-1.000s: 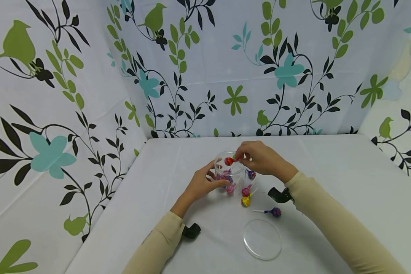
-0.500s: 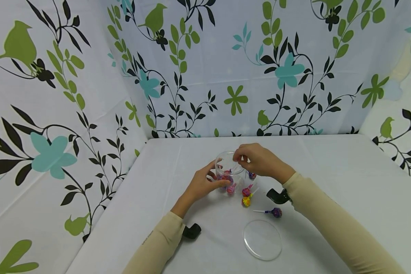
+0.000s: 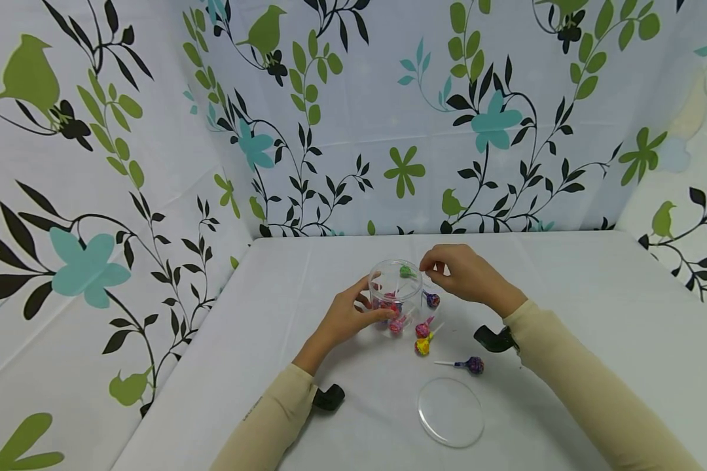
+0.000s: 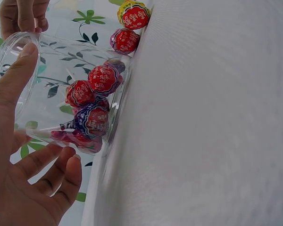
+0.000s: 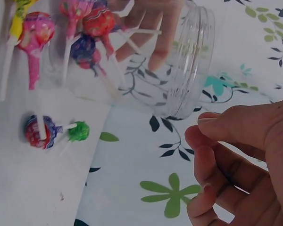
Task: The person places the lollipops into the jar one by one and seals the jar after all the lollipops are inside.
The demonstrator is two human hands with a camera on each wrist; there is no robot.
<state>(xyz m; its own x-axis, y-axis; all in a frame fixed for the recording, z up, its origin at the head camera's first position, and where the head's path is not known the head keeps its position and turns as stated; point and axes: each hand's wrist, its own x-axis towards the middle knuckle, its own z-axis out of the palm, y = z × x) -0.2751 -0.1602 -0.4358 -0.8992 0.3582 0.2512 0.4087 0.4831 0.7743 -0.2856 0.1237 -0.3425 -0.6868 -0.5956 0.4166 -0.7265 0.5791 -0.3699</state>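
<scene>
My left hand [image 3: 353, 313] holds a clear plastic jar [image 4: 52, 101] upright on the table, thumb on the near side and fingers round the far side. Several wrapped lollipops [image 4: 92, 120] in red, pink and purple lie at its bottom. Just right of the jar's rim hovers my right hand [image 3: 468, 273], its fingers loosely curled with nothing between them, as the right wrist view [image 5: 245, 160] shows. Beside the jar lie a purple-and-red lollipop [image 3: 433, 300], a pink-red lollipop [image 3: 423, 329] and a yellow lollipop [image 3: 422, 345]. Behind it a green lollipop [image 5: 79, 131] shows.
Nearer the front, a purple lollipop [image 3: 474, 365] lies with its stick pointing left. A clear round lid [image 3: 450, 412] rests flat below it. White cloth covers the table [image 3: 536, 268], and patterned fabric [image 3: 342, 131] stands behind and at both sides.
A red lollipop pinched in my right hand over the jar's mouth has been let go into the jar. That hand has then drawn away to the right. My left hand stays on the jar.
</scene>
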